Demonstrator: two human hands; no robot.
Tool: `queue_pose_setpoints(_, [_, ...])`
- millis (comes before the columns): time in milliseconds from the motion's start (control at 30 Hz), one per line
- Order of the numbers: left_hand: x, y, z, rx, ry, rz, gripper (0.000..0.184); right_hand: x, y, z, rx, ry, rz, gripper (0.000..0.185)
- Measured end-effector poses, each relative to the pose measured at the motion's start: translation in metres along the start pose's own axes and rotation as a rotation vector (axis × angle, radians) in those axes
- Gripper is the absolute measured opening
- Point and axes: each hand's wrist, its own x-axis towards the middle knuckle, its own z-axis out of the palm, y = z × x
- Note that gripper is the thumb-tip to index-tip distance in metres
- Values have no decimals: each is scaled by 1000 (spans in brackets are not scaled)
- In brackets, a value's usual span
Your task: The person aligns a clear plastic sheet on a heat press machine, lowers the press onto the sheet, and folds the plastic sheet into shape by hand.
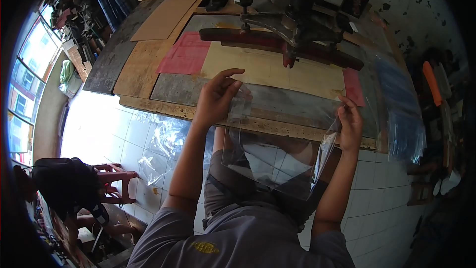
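Clear plastic film (277, 166) we hold spread, left hand (216, 97) and right hand (350, 123) pinching it by the worktop's near edge (163, 108); next, even tension seems needed.

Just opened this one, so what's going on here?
A person holds a clear plastic sheet by its upper corners, the left hand at one and the right hand at the other. It hangs at the near edge of the workbench, over the lap. Beyond it, a machine's long bar spans a yellowish strip on the bench; the sheet is not under the bar. At lower left, another person is bent over something unclear.
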Motion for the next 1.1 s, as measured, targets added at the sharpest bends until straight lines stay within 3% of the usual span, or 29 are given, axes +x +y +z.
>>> queue_pose_setpoints(633, [1,0,0,44,-25,-11,26,0,3,1,-25,-22,-3,29])
queue_pose_setpoints(833, [1,-3,-1,49,14,-10,27,0,-10,7,-184,-46,9,31])
queue_pose_setpoints(1033, [2,-8,-1,95,54,20,26,4,-12,5,-292,-129,-84,26])
queue_pose_setpoints(1100, [3,-12,-2,102,55,2,26,7,-20,3,-405,-165,-213,25])
